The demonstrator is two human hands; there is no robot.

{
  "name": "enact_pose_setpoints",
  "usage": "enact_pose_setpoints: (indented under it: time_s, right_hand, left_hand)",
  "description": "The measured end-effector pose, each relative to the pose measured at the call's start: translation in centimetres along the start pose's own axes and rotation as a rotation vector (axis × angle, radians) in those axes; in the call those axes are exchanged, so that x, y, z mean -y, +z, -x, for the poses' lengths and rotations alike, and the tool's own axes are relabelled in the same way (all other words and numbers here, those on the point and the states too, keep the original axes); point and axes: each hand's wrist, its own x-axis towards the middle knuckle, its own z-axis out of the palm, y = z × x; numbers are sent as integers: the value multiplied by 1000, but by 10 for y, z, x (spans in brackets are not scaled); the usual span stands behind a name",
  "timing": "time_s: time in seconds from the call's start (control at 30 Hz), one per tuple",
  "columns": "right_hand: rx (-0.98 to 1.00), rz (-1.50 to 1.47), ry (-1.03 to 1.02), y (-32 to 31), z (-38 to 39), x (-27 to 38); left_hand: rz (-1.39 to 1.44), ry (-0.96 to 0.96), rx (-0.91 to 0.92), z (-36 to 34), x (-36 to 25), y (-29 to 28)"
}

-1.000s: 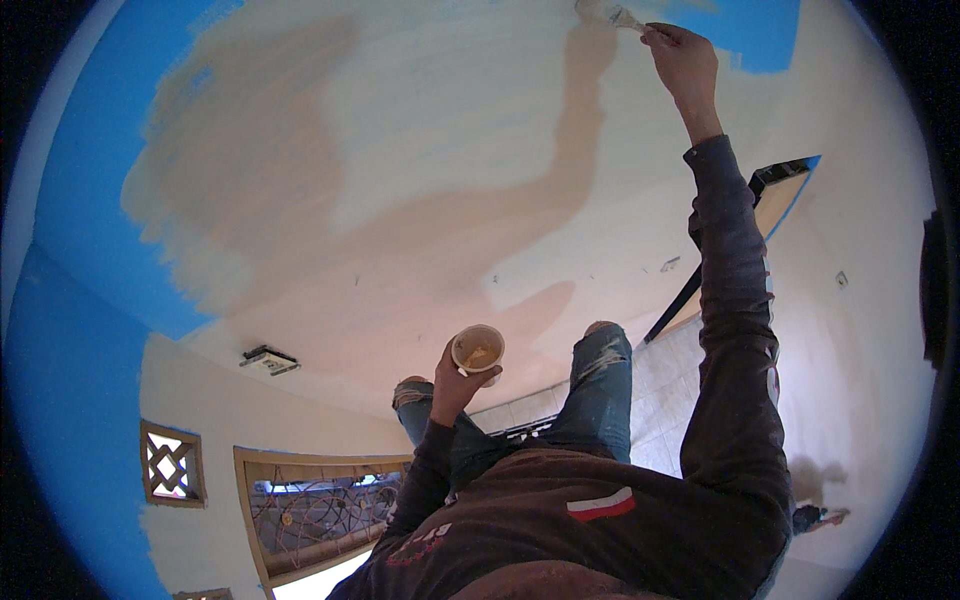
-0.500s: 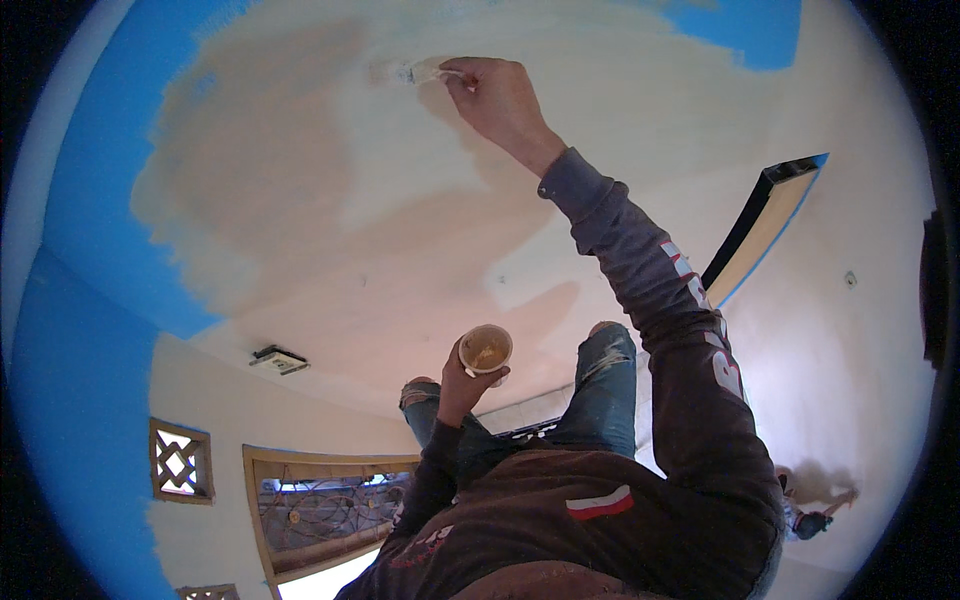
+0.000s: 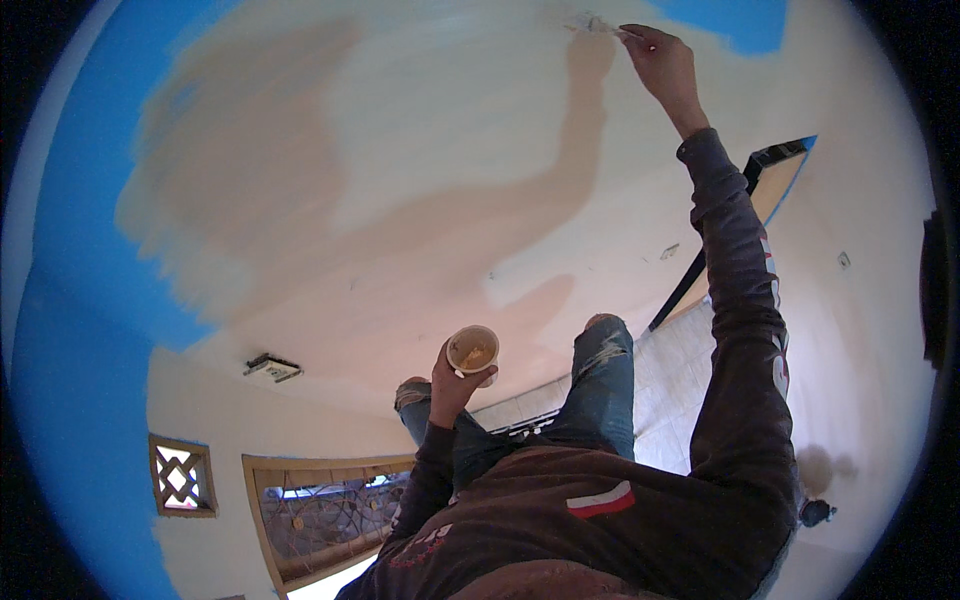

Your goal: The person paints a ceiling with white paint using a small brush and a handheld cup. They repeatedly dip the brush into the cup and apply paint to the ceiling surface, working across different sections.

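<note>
small paint-smeared flat brush (image 3: 590, 22) at the cream-and-blue painted wall (image 3: 450, 120)

the right hand (image 3: 662, 68) is closed round the brush's thin pale handle, arm stretched high. the bristles are at the wall, left of a bright blue paint patch (image 3: 745, 22) toward its right edge. the arm's brownish shadow (image 3: 575, 150) falls across the cream area, which ends raggedly against more blue along the wall's left edge. low down, the left hand (image 3: 452, 392) grips a white round plastic cup (image 3: 472, 333), open mouth facing up, tan paint (image 3: 477, 356) inside, near the knees of torn blue denim jeans (image 3: 592, 400).
</note>
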Motion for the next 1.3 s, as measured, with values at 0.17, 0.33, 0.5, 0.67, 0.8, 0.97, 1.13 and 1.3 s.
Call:
enact_pose_setpoints:
  time_s: [0.17,0.33,0.5,0.67,0.8,0.97,1.13,1.3]
  right_hand:
    - [-45,142,107,-38,5,-40]
    - [-169,334,176,-46,19,-53]
    - [-33,329,178,-5,16,-12]
    - [33,179,212,24,21,81]
    - [32,-32,95,29,28,143]
    - [30,-316,40,33,41,178]
    - [76,-458,51,50,18,124]
    - [147,-250,53,48,-11,12]
  left_hand:
    - [2,11,34,2,-7,8]
    - [-16,8,41,2,-5,8]
    - [3,7,42,-4,-6,15]
    - [22,-12,60,-3,-11,19]
    - [-21,-4,41,-10,-7,23]
    - [-23,-23,33,-14,-4,23]
    - [-14,-25,15,-22,-4,26]
    - [0,-66,12,-20,-3,25]
